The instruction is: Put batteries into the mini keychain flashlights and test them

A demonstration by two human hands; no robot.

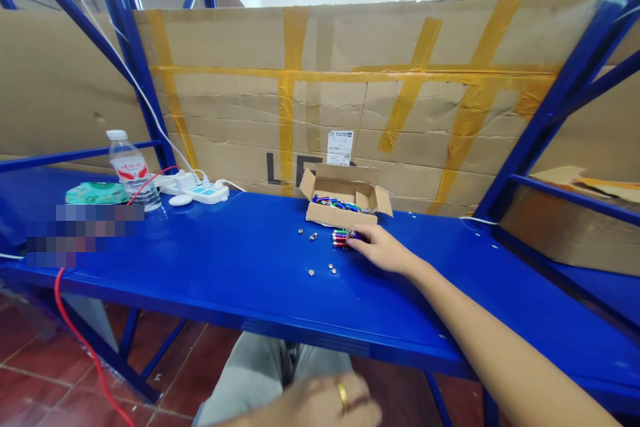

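Observation:
My right hand (383, 248) reaches across the blue shelf top (225, 267) and its fingertips pinch a small bunch of coloured batteries (341, 237) lying just in front of a small open cardboard box (344, 200) that holds more batteries. Several small silver button cells (313, 236) lie scattered on the shelf to the left of the hand. My left hand (320, 405), with a gold ring on one finger, rests low over my lap below the shelf edge. Its fingers are blurred and partly cut off by the frame.
A water bottle (133, 170), a green packet (97, 193), a white power strip (205, 191) with plugs and a red cable (83, 340) sit at the left. Taped cardboard sheets (350, 93) back the shelf. Blue rack posts (555, 107) stand on both sides.

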